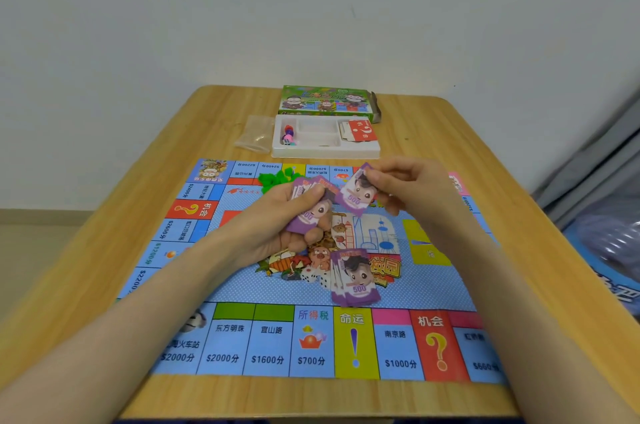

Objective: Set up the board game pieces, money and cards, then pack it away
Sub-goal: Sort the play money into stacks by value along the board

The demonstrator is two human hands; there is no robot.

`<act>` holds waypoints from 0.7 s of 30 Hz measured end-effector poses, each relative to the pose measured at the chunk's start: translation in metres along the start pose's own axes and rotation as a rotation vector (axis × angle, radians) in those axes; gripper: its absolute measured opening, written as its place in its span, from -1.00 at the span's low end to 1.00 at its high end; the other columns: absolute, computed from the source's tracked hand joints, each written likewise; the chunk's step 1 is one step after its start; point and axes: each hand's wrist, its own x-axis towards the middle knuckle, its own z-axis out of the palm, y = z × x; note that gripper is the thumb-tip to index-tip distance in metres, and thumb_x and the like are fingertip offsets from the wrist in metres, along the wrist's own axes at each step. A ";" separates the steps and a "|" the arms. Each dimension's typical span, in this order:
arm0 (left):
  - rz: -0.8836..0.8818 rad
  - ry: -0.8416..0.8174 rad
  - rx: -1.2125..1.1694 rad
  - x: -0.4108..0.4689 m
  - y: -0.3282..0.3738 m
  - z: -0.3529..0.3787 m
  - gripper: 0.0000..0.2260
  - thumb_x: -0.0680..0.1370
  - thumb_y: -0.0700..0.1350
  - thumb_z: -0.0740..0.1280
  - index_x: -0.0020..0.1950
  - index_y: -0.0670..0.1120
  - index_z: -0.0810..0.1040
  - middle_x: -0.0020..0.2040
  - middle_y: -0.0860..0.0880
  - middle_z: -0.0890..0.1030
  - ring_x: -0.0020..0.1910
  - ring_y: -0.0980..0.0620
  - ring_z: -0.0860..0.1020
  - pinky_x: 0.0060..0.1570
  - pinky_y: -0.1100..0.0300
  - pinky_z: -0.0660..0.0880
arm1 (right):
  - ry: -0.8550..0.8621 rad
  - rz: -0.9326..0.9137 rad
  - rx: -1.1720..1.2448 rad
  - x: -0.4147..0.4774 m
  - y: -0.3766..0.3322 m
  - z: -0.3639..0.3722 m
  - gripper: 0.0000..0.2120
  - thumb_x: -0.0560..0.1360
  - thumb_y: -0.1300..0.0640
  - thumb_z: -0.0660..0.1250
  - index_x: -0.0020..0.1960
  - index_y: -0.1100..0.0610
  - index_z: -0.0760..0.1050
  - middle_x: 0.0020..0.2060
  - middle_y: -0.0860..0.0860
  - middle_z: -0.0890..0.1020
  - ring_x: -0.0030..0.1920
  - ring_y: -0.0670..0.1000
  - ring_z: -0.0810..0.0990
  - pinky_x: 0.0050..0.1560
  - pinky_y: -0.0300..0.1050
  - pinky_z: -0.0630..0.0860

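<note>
Pale wall backed a light wooden table (104, 250) carrying a blue printed paper game board (398, 292); beyond it, left to right, lay a crumpled clear plastic bag (254, 137) and a white moulded plastic tray (325, 151) holding red question-mark cards (362, 132), with a green cardboard game box (325, 101) behind the tray. Above the board's centre, the left hand (277, 215) gripped a fanned bundle of purple 500 banknotes (306, 215), while the right hand (412, 186) pinched a single purple 500 banknote (355, 196) just beside it. Nearer the viewer, a small stack of matching purple notes (353, 279) rested on the board.
</note>
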 end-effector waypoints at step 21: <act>-0.027 0.001 -0.086 -0.001 0.005 0.004 -0.69 0.47 0.07 0.22 0.03 -0.15 0.38 -0.40 -0.02 0.46 -0.54 0.12 0.41 -0.66 0.36 0.32 | -0.535 0.115 -0.607 -0.006 0.005 0.011 -0.83 0.36 0.17 0.52 -0.19 0.15 0.53 -0.48 -0.12 0.53 -0.46 -0.20 0.48 -0.37 -0.32 0.40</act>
